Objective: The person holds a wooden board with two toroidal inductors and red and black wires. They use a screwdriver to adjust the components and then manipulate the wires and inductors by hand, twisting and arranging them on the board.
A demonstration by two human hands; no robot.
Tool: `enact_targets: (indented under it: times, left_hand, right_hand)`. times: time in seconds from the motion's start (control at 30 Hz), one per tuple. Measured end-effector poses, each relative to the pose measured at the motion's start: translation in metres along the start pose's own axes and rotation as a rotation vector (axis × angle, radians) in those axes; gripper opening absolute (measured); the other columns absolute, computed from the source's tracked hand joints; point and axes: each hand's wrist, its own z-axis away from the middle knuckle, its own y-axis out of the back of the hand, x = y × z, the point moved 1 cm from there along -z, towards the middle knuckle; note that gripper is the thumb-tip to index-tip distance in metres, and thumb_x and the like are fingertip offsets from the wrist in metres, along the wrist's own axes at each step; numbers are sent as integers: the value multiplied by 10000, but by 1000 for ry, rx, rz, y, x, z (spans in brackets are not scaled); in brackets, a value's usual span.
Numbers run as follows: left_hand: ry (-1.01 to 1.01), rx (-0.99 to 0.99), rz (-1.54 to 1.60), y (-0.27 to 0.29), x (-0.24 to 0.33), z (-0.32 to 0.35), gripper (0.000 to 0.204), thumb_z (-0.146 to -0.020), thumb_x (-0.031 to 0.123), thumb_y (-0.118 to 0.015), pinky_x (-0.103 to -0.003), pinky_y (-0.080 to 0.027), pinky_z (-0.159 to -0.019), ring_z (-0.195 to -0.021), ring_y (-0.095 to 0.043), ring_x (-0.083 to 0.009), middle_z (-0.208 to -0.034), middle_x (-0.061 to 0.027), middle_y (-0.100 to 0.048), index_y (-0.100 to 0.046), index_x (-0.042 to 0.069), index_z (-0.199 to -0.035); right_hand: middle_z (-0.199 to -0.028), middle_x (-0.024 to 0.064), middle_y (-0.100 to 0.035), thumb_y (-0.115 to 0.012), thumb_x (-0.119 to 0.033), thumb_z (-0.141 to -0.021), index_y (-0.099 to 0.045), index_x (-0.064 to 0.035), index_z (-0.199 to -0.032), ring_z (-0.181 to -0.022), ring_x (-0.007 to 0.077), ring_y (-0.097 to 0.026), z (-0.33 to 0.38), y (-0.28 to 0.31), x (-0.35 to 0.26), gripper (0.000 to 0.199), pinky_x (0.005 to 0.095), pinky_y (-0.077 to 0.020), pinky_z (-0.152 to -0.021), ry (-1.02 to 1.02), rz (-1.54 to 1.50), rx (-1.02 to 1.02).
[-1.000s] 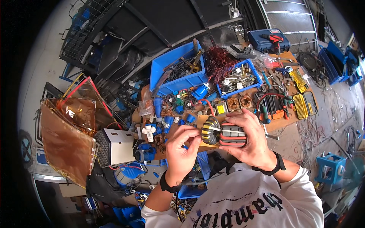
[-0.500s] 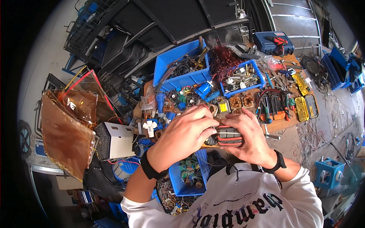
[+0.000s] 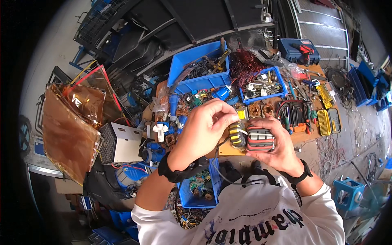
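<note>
My right hand [image 3: 279, 143] grips a ribbed grey block with red bands [image 3: 260, 139], fingers on its upper edge and thumb side below. Against the block's left side sits a rounded yellow-and-black ribbed piece [image 3: 237, 135]. My left hand [image 3: 208, 124] is raised just above and left of that piece. Its thumb and fingertips are pinched together, and anything between them is too small to make out. A thin dark cable [image 3: 219, 147] runs down from beside the yellow-and-black piece. Both hands are over the front part of the cluttered workbench [image 3: 306, 132].
A large blue bin [image 3: 200, 83] with metal scrap and a smaller blue tray [image 3: 265, 98] of metal parts stand behind. Hand tools [image 3: 294, 114] lie right, with a red drill [image 3: 305, 52] on a case. Below sits a blue crate [image 3: 196, 198] of circuit boards. Copper-coloured sheets [image 3: 69, 130] stand left.
My left hand has drawn back from the block, rising up and left, so the yellow-and-black piece shows. The block in my right hand sits slightly farther right. The whole view has shifted a little.
</note>
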Motion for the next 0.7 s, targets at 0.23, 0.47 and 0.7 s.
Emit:
enact_targets:
  times: [0.23, 0.47, 0.7]
  left_hand:
    - [5, 34, 176, -2, -12, 8, 115, -968, 104, -671, -274, -507, -722, -806, -632, -102, -913, -46, -693, -672, -3, -1013]
    - [-99, -156, -256, 7, 14, 4, 118, -914, 124, -718, -289, -432, -604, -670, -530, -111, -811, -40, -587, -690, 14, -949]
    - [-40, 45, -17, -7, -11, -1, 146, -953, 147, -696, -233, -420, -579, -628, -518, -54, -778, 12, -631, -692, 2, -938]
  right_hand:
    - [-1144, 106, -667, -908, -172, -653, -596, -71, -1206, -1071, 333, -605, -4, 2, -1, 643, 440, -421, -992, 8, 11, -17]
    - [-1095, 108, -663, -898, -177, -648, -624, -84, -1196, -1055, 337, -609, -7, 1, -4, 620, 448, -442, -966, -51, 63, -94]
    - [-1069, 104, -659, -896, -176, -657, -621, -84, -1189, -1048, 329, -615, -6, 4, -2, 606, 430, -443, -971, -76, 32, -92]
